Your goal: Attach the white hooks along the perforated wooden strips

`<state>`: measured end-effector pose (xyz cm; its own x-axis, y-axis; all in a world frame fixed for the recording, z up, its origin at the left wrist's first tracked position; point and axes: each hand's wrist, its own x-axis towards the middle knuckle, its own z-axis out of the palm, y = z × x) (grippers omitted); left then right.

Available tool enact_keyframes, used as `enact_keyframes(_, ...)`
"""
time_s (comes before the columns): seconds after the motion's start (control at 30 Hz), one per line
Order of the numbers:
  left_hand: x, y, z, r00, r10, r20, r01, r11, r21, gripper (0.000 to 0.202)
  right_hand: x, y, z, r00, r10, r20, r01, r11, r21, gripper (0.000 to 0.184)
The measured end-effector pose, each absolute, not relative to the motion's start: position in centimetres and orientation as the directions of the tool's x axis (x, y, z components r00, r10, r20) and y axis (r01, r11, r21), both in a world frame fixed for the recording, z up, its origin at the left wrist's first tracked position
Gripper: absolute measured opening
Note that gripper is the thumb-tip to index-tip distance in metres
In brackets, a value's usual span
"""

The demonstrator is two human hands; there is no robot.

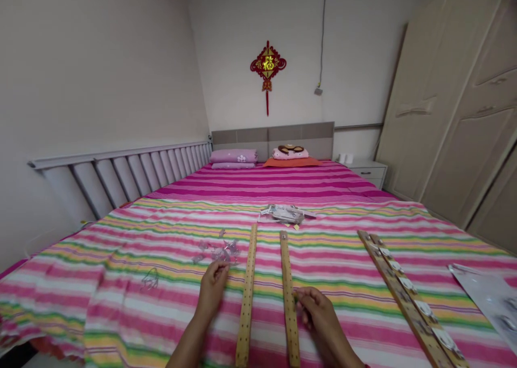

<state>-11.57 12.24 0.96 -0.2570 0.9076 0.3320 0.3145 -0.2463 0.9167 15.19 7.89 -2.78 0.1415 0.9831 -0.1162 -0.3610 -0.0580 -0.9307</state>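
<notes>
My left hand (214, 284) is at the near edge of a loose pile of small clear plastic pieces (221, 251), with its fingers curled together. Whatever may be in those fingers is too small to make out. A wooden strip with rows of holes (247, 298) lies lengthwise between my hands. Beside it a second holed wooden strip (289, 298) has one small shiny piece (284, 237) at its far end. My right hand (317, 310) is closed, fingertips pinched at this strip's right edge; anything in the pinch is hidden.
On the striped bedsheet (169, 309) lie a clear plastic packet (285, 214) beyond the strips and thin looped clear strands (150, 279) at left. To the right are wooden strips bearing several white-and-silver pieces (407, 285) and a clear plastic bag (484, 298). A railing (133, 168) borders the left.
</notes>
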Motion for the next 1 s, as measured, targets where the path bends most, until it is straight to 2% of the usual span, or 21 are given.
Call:
enact_keyframes(0.1,-11.0,11.0,3.1,-0.09,0.979,0.181,0.134,-0.169,0.976,0.028,14.6,7.6,-1.8,0.039,0.995,-0.087,-0.351,-0.068,-0.934,0.034)
enact_keyframes(0.23,-9.4,9.0,5.6,0.141,0.981,0.131,-0.068,-0.122,0.99,0.022,13.9,7.2,-0.1,-0.086,0.989,-0.122,-0.395,-0.147,-0.907,0.037)
enact_keyframes(0.5,-5.4,7.7,7.3,0.571,0.808,0.145,-0.189,-0.042,0.981,0.012,13.2,5.7,3.4,-0.355,0.928,-0.108,-0.429,-0.265,-0.864,0.033)
enact_keyframes(0.83,-3.4,9.1,5.7,0.668,0.737,0.099,-0.178,0.029,0.984,0.013,15.1,6.0,2.5,-0.426,0.892,-0.154,-0.484,-0.368,-0.794,0.023)
enact_keyframes(1.0,-2.3,9.9,5.0,0.607,0.795,0.022,-0.234,0.152,0.96,0.022,15.4,7.0,2.0,-0.409,0.903,-0.132,-0.54,-0.356,-0.762,0.021)
